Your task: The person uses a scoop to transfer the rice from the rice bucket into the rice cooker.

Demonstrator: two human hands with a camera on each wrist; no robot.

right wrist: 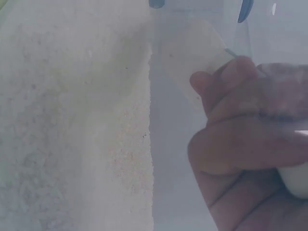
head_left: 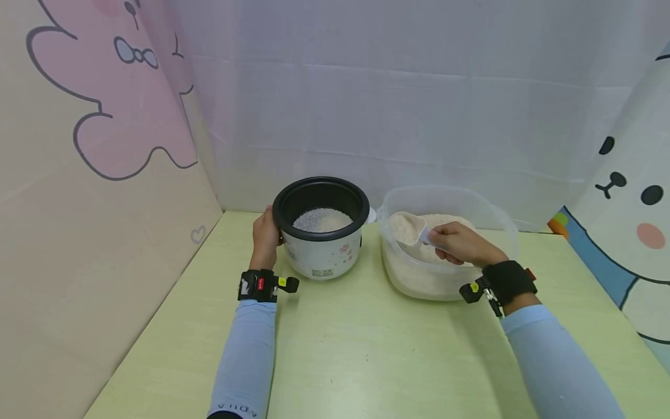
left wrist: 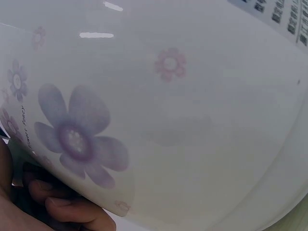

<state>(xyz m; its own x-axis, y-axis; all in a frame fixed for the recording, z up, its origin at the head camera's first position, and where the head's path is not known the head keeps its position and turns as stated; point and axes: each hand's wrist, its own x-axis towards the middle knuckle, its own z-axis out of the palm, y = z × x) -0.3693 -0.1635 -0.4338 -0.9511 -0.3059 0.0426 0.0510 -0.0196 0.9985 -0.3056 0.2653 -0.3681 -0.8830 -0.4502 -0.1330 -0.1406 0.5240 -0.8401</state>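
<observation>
A white rice cooker (head_left: 323, 259) with a floral print stands on the table, its lid off. Rice (head_left: 328, 220) covers the bottom of its dark inner pot (head_left: 361, 212). At the cooker's left side my left hand (head_left: 265, 237) grips a dark side handle, its fingers curled there in the left wrist view beside the white wall (left wrist: 192, 144). My right hand (head_left: 463, 243) holds a white scoop (head_left: 419, 231) by its handle, heaped with rice, over a translucent plastic tub (head_left: 499, 224). More rice fills the tub's lower part. Seen through the tub's wall, the right fingers (right wrist: 240, 139) are curled.
The tub stands just right of the cooker, a small gap between them. A white curtain (head_left: 419, 116) hangs right behind both. Printed cloth walls (head_left: 136, 233) flank the light green table (head_left: 366, 349) at left and right.
</observation>
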